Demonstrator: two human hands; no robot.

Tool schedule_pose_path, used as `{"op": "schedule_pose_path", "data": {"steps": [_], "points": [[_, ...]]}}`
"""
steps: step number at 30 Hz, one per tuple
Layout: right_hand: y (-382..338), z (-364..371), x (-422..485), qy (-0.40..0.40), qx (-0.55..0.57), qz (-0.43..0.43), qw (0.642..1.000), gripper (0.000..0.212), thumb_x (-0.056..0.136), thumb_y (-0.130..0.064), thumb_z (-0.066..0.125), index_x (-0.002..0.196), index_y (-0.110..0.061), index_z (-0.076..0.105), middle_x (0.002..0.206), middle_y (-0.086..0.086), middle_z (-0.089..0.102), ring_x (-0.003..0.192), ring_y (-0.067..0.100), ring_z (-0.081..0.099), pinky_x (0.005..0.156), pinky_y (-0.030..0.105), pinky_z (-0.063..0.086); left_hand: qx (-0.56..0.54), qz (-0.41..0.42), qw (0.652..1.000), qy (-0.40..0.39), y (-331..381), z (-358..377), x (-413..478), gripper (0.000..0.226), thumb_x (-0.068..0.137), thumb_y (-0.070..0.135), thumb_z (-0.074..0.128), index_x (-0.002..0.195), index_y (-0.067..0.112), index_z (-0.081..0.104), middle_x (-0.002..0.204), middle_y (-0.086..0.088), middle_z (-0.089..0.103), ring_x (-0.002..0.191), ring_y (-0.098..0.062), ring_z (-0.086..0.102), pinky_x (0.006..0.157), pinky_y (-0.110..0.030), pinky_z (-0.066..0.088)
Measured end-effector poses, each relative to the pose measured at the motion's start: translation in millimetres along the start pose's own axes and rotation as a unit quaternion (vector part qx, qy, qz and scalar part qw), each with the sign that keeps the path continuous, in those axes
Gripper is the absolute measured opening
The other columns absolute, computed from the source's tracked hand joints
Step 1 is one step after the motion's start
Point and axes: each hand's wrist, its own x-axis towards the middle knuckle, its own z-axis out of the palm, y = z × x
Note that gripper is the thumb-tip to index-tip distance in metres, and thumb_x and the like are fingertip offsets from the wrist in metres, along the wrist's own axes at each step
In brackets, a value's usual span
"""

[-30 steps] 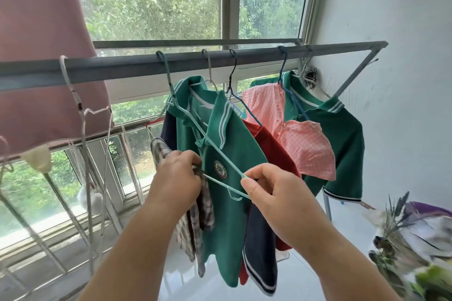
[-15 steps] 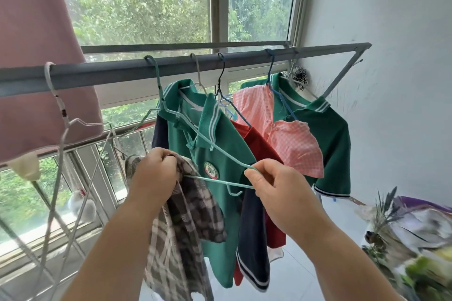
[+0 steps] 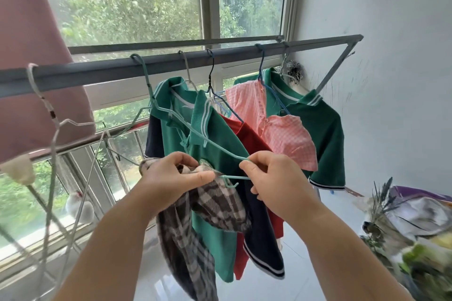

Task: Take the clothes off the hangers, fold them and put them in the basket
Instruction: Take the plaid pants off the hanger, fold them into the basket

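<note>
While the left hand (image 3: 171, 181) bunches the plaid garment (image 3: 215, 205) in curled fingers, thumb laid forward along the cloth, the right hand (image 3: 276, 183) pinches the lower corner of the teal hanger (image 3: 236, 177) between thumb and forefinger. The garment trails down below the left hand, in front of the green polo shirt (image 3: 220, 134), and looks nearly free. A fold may be caught on the small hook under the hanger's bottom bar, though; a hard tug could snag it there, or swing the hanger's top off the rail (image 3: 97, 71). The basket is nowhere in view. Whether any cloth is looped over the bar is hidden behind the left knuckles, and the garment's lower end is cut off by the frame's edge, so what kind of garment it is stays unclear.
</note>
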Motion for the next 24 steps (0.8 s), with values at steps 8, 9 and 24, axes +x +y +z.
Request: {"op": "schedule_pose_path", "data": {"steps": [8,9,24], "points": [[1.1,12.3,-1.0,-0.022,-0.034,0.023,0.999,0.022,0.082,-0.059,0.049,0.094,-0.045,0.061,0.070,-0.014,0.066,0.078,0.017,0.068,0.087,0.052,0.050,0.093,0.104,0.978,0.155,-19.2,7.7,-3.7,0.008,0.087,0.043,0.066,0.090,0.036,0.069,0.082,0.022,0.061,0.084,-0.009,0.059,0.073,-0.027,0.048],[1.0,14.7,-0.9,-0.021,-0.034,0.024,0.999,0.023,0.080,-0.061,0.047,0.093,-0.047,0.060,0.069,-0.014,0.066,0.077,0.017,0.068,0.088,0.054,0.049,0.095,0.104,0.975,0.174,-24.3,7.5,-1.7,0.010,0.088,0.041,0.065,0.091,0.033,0.071,0.084,0.016,0.063,0.088,-0.013,0.059,0.076,-0.030,0.048],[1.8,16.3,-6.7,-0.011,-0.027,-0.020,0.999,0.017,0.085,-0.056,0.052,0.089,-0.043,0.062,0.064,-0.025,0.062,0.069,0.015,0.064,0.089,0.057,0.048,0.200,0.146,0.962,0.113,-17.9,12.4,-2.0,0.023,0.087,0.036,0.068,0.107,0.027,0.072,0.094,0.017,0.062,0.105,-0.015,0.052,0.096,-0.036,0.045]]}}
